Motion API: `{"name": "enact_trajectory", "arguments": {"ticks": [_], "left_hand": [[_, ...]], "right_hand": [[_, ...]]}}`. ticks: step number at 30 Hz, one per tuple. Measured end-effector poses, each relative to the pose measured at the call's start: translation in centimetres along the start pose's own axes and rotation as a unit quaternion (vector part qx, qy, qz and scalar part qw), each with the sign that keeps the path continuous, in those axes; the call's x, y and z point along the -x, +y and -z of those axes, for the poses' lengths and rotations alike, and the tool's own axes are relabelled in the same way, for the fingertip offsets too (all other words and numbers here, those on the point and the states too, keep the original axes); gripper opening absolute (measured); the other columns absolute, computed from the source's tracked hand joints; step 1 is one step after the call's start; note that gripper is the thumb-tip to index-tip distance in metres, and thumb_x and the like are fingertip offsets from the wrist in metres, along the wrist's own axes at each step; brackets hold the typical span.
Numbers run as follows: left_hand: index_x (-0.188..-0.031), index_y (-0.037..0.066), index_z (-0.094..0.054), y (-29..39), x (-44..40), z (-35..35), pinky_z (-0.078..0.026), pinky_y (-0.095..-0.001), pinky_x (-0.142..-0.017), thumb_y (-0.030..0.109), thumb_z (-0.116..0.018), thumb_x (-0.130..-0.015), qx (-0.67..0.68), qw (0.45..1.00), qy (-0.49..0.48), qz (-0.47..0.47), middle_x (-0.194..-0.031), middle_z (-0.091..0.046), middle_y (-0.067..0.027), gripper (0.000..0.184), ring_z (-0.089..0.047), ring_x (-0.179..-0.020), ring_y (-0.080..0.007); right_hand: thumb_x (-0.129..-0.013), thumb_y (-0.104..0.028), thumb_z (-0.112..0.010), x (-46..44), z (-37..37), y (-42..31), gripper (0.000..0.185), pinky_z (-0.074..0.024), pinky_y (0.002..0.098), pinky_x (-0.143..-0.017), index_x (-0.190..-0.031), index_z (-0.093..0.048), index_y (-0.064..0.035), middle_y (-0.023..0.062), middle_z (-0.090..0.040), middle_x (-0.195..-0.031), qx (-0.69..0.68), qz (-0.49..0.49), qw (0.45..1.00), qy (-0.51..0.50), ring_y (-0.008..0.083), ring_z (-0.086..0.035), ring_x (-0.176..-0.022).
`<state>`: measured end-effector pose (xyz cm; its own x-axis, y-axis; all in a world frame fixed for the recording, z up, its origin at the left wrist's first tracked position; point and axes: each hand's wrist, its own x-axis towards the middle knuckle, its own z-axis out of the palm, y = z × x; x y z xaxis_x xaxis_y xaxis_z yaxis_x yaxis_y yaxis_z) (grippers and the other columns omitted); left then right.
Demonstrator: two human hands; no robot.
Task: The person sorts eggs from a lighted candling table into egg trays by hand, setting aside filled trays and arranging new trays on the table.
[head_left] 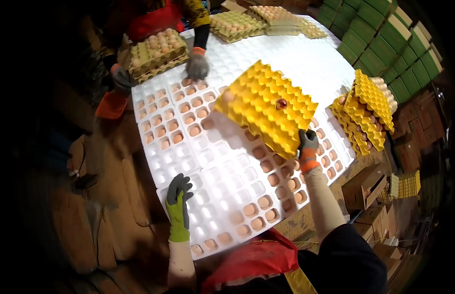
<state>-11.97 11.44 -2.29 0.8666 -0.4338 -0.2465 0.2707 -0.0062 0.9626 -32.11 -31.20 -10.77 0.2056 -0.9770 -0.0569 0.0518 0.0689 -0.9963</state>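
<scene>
My right hand (pixel 308 142), in a grey glove with an orange cuff, is closed on the near right corner of a yellow tray (pixel 266 115). I have the tray slanted over the middle of the white foam (pixel 215 169), with one egg (pixel 228 96) near its far left edge and a small dark red thing (pixel 281 104) on its bumps; I can't tell what that is.

My left hand (pixel 179 190), in a grey and green glove, is empty, its fingers loosely open above the near left part of the foam. Eggs (pixel 257 223) sit in many of the foam's pockets, in blocks at the far left, at the near edge and under and around the tray.

To my right, more yellow trays (pixel 360 122) are stacked with eggs in them, the upper ones tilted. Across from me, a co-worker's one gloved hand (pixel 198 67) reaches down at the eggs, and the other (pixel 121 78) is beside a pale tray stack (pixel 156 54) with eggs on top. Further pale trays (pixel 237 27) stand along the far edge, and green boxes (pixel 372 36) are piled behind at the right.
</scene>
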Motion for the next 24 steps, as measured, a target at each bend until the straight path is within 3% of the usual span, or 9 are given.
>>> {"name": "enact_trajectory", "arguments": {"ticks": [1,4,9,10,12,16,20,22,24], "left_hand": [[-0.142,0.0,-0.057,-0.4,0.4,-0.3,-0.055,-0.0296,-0.085,0.012,-0.054,-0.104,0.005,1.0,-0.012,0.006,-0.128,-0.067,-0.0108,0.04,-0.068,-0.107,-0.02],[-0.139,0.001,-0.06,-1.0,0.7,-1.6,-0.053,-0.0277,-0.084,0.01,-0.059,-0.103,0.022,0.998,-0.057,0.006,-0.123,-0.068,-0.0085,0.036,-0.067,-0.104,-0.0177],[-0.137,0.001,-0.061,-0.9,1.5,-2.2,-0.052,-0.0269,-0.083,0.002,-0.056,-0.1,-0.021,0.997,-0.069,0.001,-0.122,-0.069,-0.0081,0.037,-0.065,-0.102,-0.0168],[-0.137,0.001,-0.061,-0.7,1.9,-2.4,-0.051,-0.027,-0.083,0.0,-0.054,-0.099,-0.021,0.998,-0.063,-0.018,-0.122,-0.069,-0.0083,0.038,-0.065,-0.103,-0.0168],[-0.138,0.001,-0.06,-0.6,2.8,-2.3,-0.05,-0.027,-0.084,-0.001,-0.053,-0.096,-0.02,0.999,-0.024,0.018,-0.126,-0.069,-0.009,0.043,-0.065,-0.103,-0.0163],[-0.142,0.006,-0.058,-3.4,5.0,-0.5,-0.048,-0.0307,-0.083,0.007,-0.06,-0.095,-0.054,0.997,0.052,0.028,-0.127,-0.067,-0.0071,0.047,-0.063,-0.102,-0.0176],[-0.141,0.006,-0.057,-2.1,8.1,-5.8,-0.047,-0.0331,-0.087,0.012,-0.057,-0.097,-0.07,0.994,0.076,-0.02,-0.126,-0.064,-0.0062,0.044,-0.061,-0.104,-0.0188],[-0.139,0.006,-0.056,-0.9,10.9,-10.4,-0.047,-0.0353,-0.09,0.014,-0.056,-0.098,-0.074,0.992,0.098,-0.028,-0.126,-0.063,-0.0066,0.042,-0.059,-0.107,-0.0203],[-0.138,0.005,-0.056,-0.8,12.5,-15.6,-0.046,-0.0376,-0.092,0.016,-0.055,-0.099,-0.077,0.989,0.12,-0.035,-0.126,-0.061,-0.007,0.04,-0.058,-0.109,-0.0219]], "right_hand": [[-0.095,-0.026,-0.071,1.2,-1.7,0.1,0.034,-0.0517,0.0363,-0.076,-0.11,-0.063,0.003,0.0125,-0.068,-0.1,0.104,0.029,0.991,0.074,0.0236,-0.063,-0.088],[-0.093,-0.022,-0.073,0.5,-4.3,4.1,0.034,-0.052,0.0413,-0.078,-0.11,-0.061,0.0046,0.0175,-0.072,-0.096,0.139,0.061,0.975,0.164,0.0293,-0.067,-0.085],[-0.095,-0.025,-0.075,2.5,-2.2,0.9,0.044,-0.0491,0.03,-0.05,-0.125,-0.057,0.0019,0.0099,-0.069,-0.09,0.063,-0.061,0.988,0.127,0.0156,-0.063,-0.067],[-0.094,-0.029,-0.076,3.1,-0.9,-0.6,0.046,-0.0542,0.0314,-0.057,-0.126,-0.056,-0.0031,0.0081,-0.068,-0.102,-0.017,-0.109,0.988,0.112,0.0167,-0.064,-0.073],[-0.095,-0.03,-0.074,3.5,2.1,-2.5,0.043,-0.0551,0.0307,-0.06,-0.127,-0.058,-0.0061,0.0055,-0.068,-0.105,-0.053,-0.059,0.995,0.058,0.0157,-0.064,-0.076],[-0.093,-0.02,-0.075,0.4,10.8,-7.6,0.034,-0.0557,0.0292,-0.073,-0.121,-0.066,-0.0049,0.0064,-0.073,-0.096,0.122,0.116,0.982,0.091,0.0134,-0.068,-0.079],[-0.089,-0.013,-0.077,-5.7,20.4,-15.5,0.04,-0.0565,0.0336,-0.083,-0.126,-0.063,-0.0062,0.0112,-0.072,-0.105,0.253,0.286,0.91,0.164,0.0245,-0.072,-0.092],[-0.08,-0.018,-0.081,-10.3,26.7,-18.1,0.054,-0.049,0.0431,-0.101,-0.13,-0.062,-0.0118,0.0094,-0.063,-0.128,0.42,0.322,0.825,0.199,0.0311,-0.059,-0.121],[-0.075,-0.024,-0.082,-11.7,30.2,-22.7,0.064,-0.042,0.0475,-0.109,-0.135,-0.061,-0.0161,0.0073,-0.059,-0.136,0.599,0.296,0.715,0.205,0.0332,-0.05,-0.13]]}}
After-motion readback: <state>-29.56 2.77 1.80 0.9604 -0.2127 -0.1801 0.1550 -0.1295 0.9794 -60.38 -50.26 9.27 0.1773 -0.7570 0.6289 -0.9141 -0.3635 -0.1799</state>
